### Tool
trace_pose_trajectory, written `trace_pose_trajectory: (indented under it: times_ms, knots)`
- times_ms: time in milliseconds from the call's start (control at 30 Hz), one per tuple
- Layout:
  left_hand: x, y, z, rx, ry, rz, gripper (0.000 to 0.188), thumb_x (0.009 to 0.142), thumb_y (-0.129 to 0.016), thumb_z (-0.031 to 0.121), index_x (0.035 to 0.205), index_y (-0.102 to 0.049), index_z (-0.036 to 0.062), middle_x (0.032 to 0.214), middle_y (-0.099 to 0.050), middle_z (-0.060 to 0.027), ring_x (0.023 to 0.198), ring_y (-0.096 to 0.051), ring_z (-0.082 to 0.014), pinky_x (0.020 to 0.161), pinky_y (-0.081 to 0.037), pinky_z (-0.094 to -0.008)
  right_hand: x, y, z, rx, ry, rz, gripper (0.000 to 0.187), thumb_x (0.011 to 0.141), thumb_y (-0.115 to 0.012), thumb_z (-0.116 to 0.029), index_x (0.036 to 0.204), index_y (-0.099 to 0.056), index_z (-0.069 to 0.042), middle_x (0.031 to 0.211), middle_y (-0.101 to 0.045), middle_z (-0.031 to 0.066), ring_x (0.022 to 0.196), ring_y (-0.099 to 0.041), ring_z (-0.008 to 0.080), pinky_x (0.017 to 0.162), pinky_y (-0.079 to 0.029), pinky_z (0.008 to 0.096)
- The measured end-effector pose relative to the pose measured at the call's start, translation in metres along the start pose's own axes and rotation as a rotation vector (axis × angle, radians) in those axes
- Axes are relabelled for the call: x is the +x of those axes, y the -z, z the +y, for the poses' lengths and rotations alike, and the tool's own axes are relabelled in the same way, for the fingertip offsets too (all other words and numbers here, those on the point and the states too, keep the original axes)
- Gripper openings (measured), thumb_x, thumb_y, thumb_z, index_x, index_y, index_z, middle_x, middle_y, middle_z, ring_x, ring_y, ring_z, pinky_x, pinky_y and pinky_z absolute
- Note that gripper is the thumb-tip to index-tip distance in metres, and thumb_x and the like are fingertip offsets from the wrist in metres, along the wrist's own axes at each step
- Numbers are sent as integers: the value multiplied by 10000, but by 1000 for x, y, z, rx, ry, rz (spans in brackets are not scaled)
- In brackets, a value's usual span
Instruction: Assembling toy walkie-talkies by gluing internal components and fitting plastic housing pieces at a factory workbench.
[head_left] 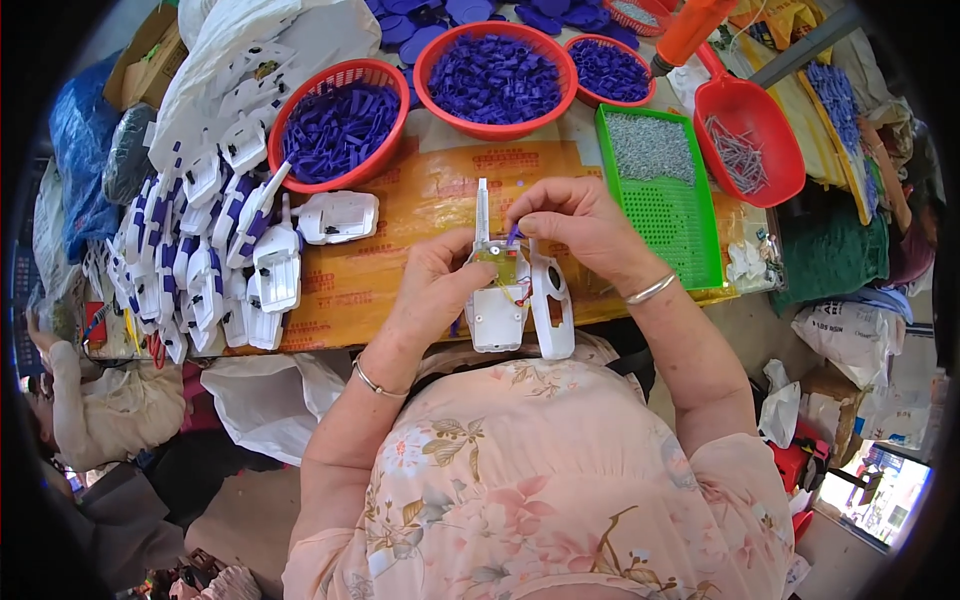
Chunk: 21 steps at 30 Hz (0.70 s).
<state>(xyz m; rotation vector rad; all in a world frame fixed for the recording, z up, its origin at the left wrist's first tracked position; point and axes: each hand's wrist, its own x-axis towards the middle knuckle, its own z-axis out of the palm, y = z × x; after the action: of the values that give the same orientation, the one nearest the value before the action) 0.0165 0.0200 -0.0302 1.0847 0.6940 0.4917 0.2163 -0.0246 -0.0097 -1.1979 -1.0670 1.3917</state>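
Orange worktop [430,190]: I record the shell [498,312] pointing away lengthwise, left fingers [478,276] clasping it, right fingers [543,224] pinching a purple piece [514,234] at its far end.

A passage across the orange-covered tabletop [432,180] is left free beyond the left hand [440,277], bounded by white housings [338,218] at left, red baskets [496,131] ahead and the right hand [585,222].

The table [440,172] carries white casings [278,272], red baskets [497,131], a green tray [660,215] and, apparently, purple discs [470,10].
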Motion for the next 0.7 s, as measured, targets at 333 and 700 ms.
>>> trace_pose_trajectory:
  times_ms: [333,700]
  knots:
    - [-3,-3,4,-21,5,3,306,786,-579,-17,1090,-615,-35,940,-664,-72,792,-608,-95,716,-505,-237,6,7,1,-1,27,-173,134,828,-559,31,927,-642,-1,892,-652,26,796,-590,71,726,-482,215]
    - [-6,-5,3,25,-22,10,277,791,-584,-11,1064,-629,-25,917,-668,-65,787,-607,-91,719,-499,-233,7,7,4,-62,15,-239,160,811,-557,60,934,-643,4,900,-653,32,832,-594,85,773,-486,232]
